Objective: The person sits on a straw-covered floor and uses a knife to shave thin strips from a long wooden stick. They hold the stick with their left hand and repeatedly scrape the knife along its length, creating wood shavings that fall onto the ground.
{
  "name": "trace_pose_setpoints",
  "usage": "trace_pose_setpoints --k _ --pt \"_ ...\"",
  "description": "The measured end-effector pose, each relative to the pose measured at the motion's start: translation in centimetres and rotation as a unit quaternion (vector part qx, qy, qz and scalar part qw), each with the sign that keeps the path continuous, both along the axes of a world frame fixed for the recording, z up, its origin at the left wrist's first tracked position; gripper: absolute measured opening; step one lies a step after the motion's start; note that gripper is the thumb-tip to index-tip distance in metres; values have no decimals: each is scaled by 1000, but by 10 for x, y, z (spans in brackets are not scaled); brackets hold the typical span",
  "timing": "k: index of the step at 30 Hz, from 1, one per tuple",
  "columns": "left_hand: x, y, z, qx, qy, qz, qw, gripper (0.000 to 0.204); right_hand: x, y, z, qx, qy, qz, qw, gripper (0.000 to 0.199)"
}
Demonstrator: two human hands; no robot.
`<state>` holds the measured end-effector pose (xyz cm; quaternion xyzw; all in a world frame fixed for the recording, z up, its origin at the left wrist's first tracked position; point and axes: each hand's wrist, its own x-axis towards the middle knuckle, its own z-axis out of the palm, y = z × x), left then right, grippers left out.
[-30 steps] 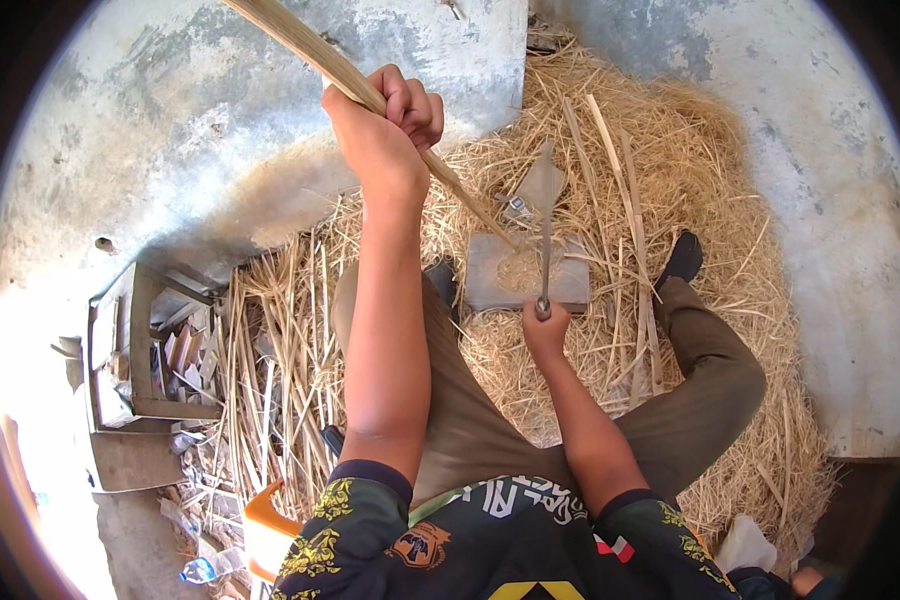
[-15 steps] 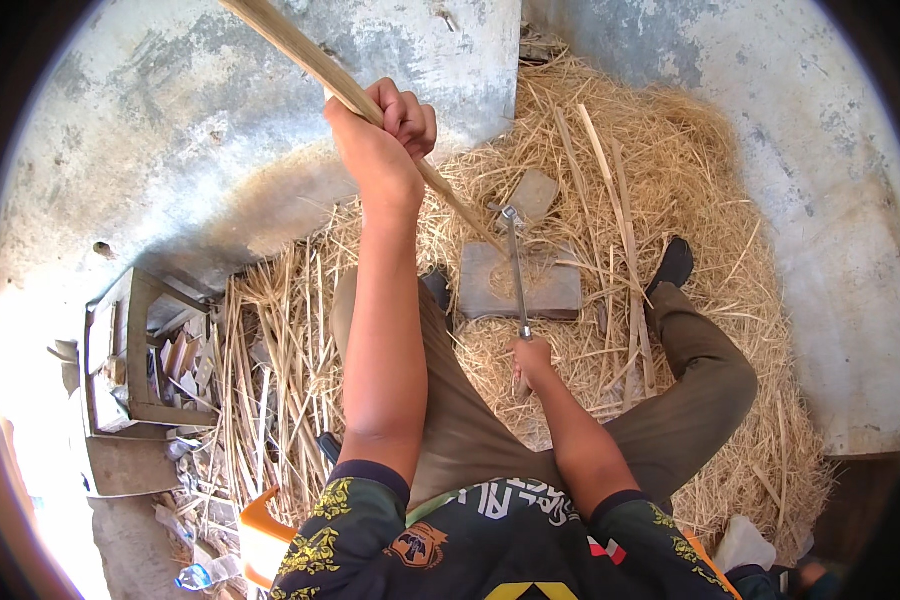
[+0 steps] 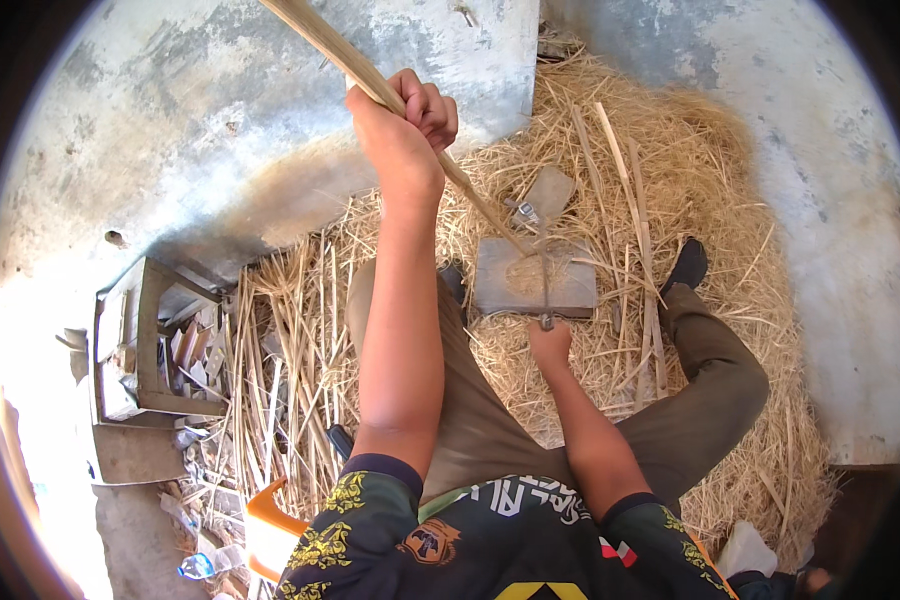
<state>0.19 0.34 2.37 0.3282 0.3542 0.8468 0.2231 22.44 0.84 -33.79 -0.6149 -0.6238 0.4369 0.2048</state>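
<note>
Here, left hand: fingers closed around the pale stick.
Stick: slanting down, lower end at the far edge of the block.
Right hand: fingers gripping the knife, beyond the near edge.
Knife: blurred, over the block; contact unclear.
Straw: heaped around.

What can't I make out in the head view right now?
- Far end of the wooden stick in the left hand: head view, cut off by the top edge.
- Cutting edge of the bladed tool: head view, blurred and seen nearly edge-on.
- Rear of that tool: head view, hidden by the right hand.
- Small metallic item beyond the block: head view, too small to identify.
</note>
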Motion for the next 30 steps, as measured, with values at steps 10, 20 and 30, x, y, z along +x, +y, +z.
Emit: trace_pose_setpoints --k 10,20,30 --pt "-3 2 -1 7 15 11 1000 47 7 -3 -45 -111 87 -68 988 21" --pt "-4 -6 -3 -1 69 -75 995 58 -16 14 20 66 191 -46 978 30" --pt "7 1 2 -20 53 -33 998 56 -4 10 -1 -14 -49 -33 998 30"
